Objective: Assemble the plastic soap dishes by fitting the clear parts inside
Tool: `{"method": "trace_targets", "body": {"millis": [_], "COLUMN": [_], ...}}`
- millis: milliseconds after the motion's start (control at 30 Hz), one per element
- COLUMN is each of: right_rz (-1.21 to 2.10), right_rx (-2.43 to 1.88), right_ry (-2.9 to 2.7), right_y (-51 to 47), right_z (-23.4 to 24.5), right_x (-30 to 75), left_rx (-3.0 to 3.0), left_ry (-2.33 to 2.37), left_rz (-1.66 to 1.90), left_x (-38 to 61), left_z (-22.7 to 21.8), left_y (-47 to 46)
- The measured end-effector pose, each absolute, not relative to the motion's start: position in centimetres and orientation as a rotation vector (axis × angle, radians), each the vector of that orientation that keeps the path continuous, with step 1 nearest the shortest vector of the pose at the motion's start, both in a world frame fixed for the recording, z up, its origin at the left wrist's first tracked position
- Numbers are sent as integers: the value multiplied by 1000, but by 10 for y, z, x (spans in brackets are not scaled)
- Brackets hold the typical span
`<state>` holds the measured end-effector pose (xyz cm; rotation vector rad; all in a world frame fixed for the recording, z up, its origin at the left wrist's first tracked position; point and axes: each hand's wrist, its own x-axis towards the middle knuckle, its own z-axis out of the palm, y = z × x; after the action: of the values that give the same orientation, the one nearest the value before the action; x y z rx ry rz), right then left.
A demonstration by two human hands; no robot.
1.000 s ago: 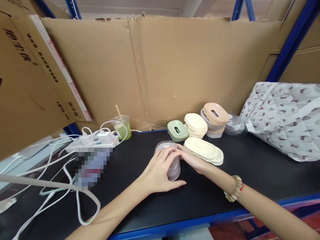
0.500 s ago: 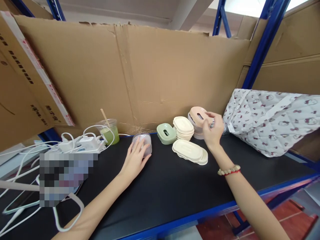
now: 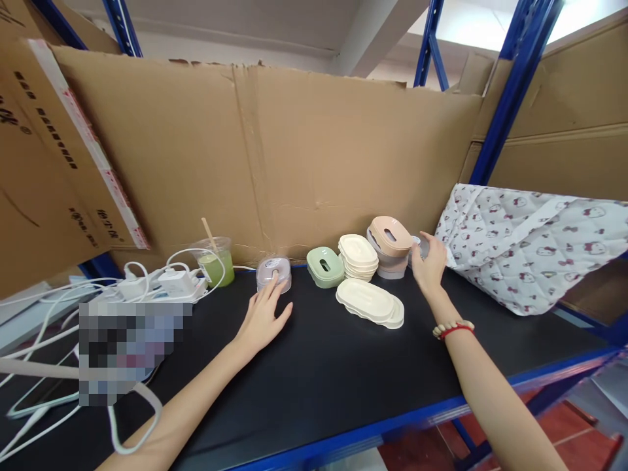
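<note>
My left hand [image 3: 265, 313] lies open, its fingertips on the near edge of a small lavender box with a clear top [image 3: 273, 267]. On the right, my right hand [image 3: 430, 265] has thumb and fingers apart at a clear greyish container [image 3: 420, 245]; the hand hides part of it, and I cannot tell whether it is gripped. Just left of that hand, a peach slotted piece [image 3: 395, 239] rests tilted on stacked lavender pieces [image 3: 391, 267]. Beside them are a stack of cream pieces [image 3: 358, 255], a green slotted piece [image 3: 328, 268] and flat cream oval pieces [image 3: 367, 301].
A cup of green drink [image 3: 216, 267] with a straw stands at the left, near white chargers [image 3: 175, 282] and tangled cables. A patterned quilted bag [image 3: 530, 245] sits at the right. Cardboard [image 3: 314, 157] walls the back of the black table [image 3: 314, 392].
My right hand has moved from the peach piece right to the clear container. My left hand has drawn back slightly, uncovering more of the lavender box. The view has tilted up a little.
</note>
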<state>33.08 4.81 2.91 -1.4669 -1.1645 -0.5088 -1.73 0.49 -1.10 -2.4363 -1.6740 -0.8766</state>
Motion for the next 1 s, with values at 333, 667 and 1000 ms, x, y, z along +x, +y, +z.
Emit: {"method": "trace_targets", "body": {"millis": [333, 667, 1000], "right_rz": [-528, -429, -25], "right_rx": [-1297, -1331, -519], "right_ry": [-1561, -1349, -2198], "right_y": [58, 35, -18], "right_z": [25, 44, 27], "right_x": [319, 297, 188], "left_rx": [-2702, -2765, -2241], "left_ry": [-1599, -1777, -2093], "left_rz": [-1221, -1814, -3085], "left_x": [10, 14, 14], "left_z": [-4, 7, 19], "left_y": [-28, -34, -31]}}
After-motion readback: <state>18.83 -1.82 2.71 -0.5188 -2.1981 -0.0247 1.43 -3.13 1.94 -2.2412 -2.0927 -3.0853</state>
